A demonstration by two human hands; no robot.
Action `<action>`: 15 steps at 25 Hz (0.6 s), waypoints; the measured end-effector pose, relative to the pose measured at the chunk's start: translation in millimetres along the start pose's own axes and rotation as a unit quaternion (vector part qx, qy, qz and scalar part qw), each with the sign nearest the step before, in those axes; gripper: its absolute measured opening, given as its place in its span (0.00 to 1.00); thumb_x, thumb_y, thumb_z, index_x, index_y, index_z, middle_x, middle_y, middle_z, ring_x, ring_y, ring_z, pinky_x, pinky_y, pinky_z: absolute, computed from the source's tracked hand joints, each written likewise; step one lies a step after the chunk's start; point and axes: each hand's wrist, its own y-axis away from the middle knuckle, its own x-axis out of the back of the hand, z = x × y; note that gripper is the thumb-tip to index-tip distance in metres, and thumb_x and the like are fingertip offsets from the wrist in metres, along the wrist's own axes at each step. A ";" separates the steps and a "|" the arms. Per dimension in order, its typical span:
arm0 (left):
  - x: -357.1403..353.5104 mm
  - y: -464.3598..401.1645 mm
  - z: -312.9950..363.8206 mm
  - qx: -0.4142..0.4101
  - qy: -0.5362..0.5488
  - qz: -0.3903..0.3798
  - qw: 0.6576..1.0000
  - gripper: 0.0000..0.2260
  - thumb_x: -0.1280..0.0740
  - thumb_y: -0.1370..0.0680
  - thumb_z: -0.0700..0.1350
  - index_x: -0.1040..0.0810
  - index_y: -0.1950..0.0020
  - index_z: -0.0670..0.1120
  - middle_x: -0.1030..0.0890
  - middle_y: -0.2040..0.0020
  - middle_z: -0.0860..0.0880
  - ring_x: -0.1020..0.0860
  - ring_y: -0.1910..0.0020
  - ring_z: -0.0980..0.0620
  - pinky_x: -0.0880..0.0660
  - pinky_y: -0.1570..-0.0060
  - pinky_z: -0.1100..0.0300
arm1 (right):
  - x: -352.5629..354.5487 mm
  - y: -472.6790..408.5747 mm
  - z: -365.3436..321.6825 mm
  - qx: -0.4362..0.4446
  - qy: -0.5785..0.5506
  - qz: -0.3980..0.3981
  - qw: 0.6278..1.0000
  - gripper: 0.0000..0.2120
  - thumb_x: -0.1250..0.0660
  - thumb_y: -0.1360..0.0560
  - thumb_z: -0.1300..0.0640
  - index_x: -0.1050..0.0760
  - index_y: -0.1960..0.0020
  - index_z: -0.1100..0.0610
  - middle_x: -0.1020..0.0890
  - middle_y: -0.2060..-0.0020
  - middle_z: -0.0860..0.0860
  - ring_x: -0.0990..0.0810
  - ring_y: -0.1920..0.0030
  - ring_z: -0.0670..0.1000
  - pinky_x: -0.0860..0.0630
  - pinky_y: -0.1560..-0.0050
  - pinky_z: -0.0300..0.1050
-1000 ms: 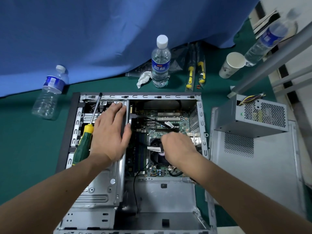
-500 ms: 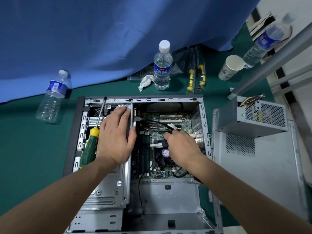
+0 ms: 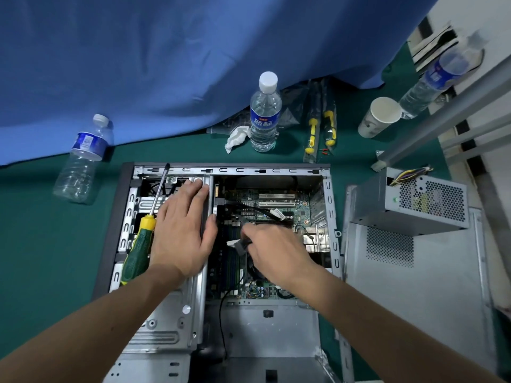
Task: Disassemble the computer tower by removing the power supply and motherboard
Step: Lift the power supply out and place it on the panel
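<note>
The open computer tower (image 3: 327, 205) lies on its side on the green table. Its green motherboard (image 3: 276, 201) sits inside the right half. The grey power supply (image 3: 414, 208) stands outside the case on the loose side panel (image 3: 414, 286) at the right. My left hand (image 3: 182, 230) rests flat, fingers straight, on the metal drive cage (image 3: 166, 324). My right hand (image 3: 276, 252) is over the middle of the board, its fingers pinching a black cable connector (image 3: 243, 244) with a white tag. The cooler beneath that hand is mostly hidden.
A green and yellow screwdriver (image 3: 141, 244) lies on the drive cage beside my left hand. Water bottles stand at the left (image 3: 83, 158), centre (image 3: 264, 114) and far right (image 3: 434, 81). A paper cup (image 3: 378, 117), packaged screwdrivers (image 3: 320, 125) and a blue cloth (image 3: 193, 51) lie behind the case.
My right hand has shifted slightly left over the board and lifted the connector a little. The camera has tilted, so the case sits lower in view. My left hand stays on the drive cage.
</note>
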 end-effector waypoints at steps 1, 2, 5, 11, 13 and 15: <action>0.3 -0.4 0.4 -0.002 0.002 0.002 1.000 0.24 0.45 0.20 0.52 0.33 0.26 0.43 0.33 0.27 0.46 0.38 0.26 0.46 0.43 0.29 0.51 | 1.0 -0.2 -4.7 -0.004 -0.042 -0.022 0.999 0.09 0.37 0.21 0.60 0.25 0.43 0.52 0.20 0.60 0.53 0.21 0.61 0.55 0.25 0.61 0.46; 0.9 -0.7 0.6 -0.001 0.001 0.002 1.000 0.24 0.45 0.20 0.52 0.33 0.26 0.43 0.33 0.27 0.46 0.38 0.26 0.46 0.43 0.29 0.51 | 0.8 0.2 -9.7 -0.002 -0.076 -0.052 0.996 0.08 0.36 0.21 0.56 0.24 0.42 0.50 0.21 0.63 0.51 0.23 0.65 0.53 0.27 0.64 0.44; 2.0 -1.0 1.8 0.004 0.001 -0.002 1.000 0.24 0.44 0.20 0.52 0.34 0.26 0.44 0.34 0.27 0.46 0.38 0.26 0.46 0.43 0.29 0.50 | -3.4 9.4 -21.8 0.044 -0.076 -0.114 0.990 0.07 0.37 0.21 0.55 0.22 0.46 0.49 0.26 0.69 0.48 0.26 0.66 0.55 0.26 0.61 0.47; 2.2 -0.4 1.0 0.006 0.007 -0.007 1.000 0.24 0.44 0.20 0.52 0.34 0.26 0.44 0.34 0.26 0.46 0.38 0.26 0.47 0.41 0.28 0.48 | -16.3 48.6 -14.6 0.115 0.106 -0.185 0.970 0.15 0.41 0.33 0.75 0.26 0.54 0.59 0.31 0.72 0.52 0.35 0.73 0.52 0.39 0.71 0.47; 2.0 0.0 1.1 0.005 0.008 -0.005 1.000 0.24 0.44 0.20 0.52 0.34 0.26 0.44 0.34 0.26 0.46 0.38 0.25 0.47 0.41 0.28 0.48 | -17.0 48.9 -19.6 0.132 0.118 -0.176 0.968 0.15 0.41 0.33 0.75 0.26 0.54 0.60 0.32 0.72 0.52 0.36 0.73 0.52 0.38 0.70 0.47; 2.3 -0.7 0.6 0.006 0.010 -0.004 1.000 0.24 0.44 0.20 0.52 0.34 0.25 0.44 0.34 0.26 0.46 0.38 0.26 0.47 0.41 0.28 0.48 | -21.2 46.6 -22.5 0.135 0.121 -0.155 0.971 0.14 0.41 0.32 0.74 0.27 0.53 0.58 0.28 0.69 0.53 0.32 0.71 0.56 0.35 0.68 0.48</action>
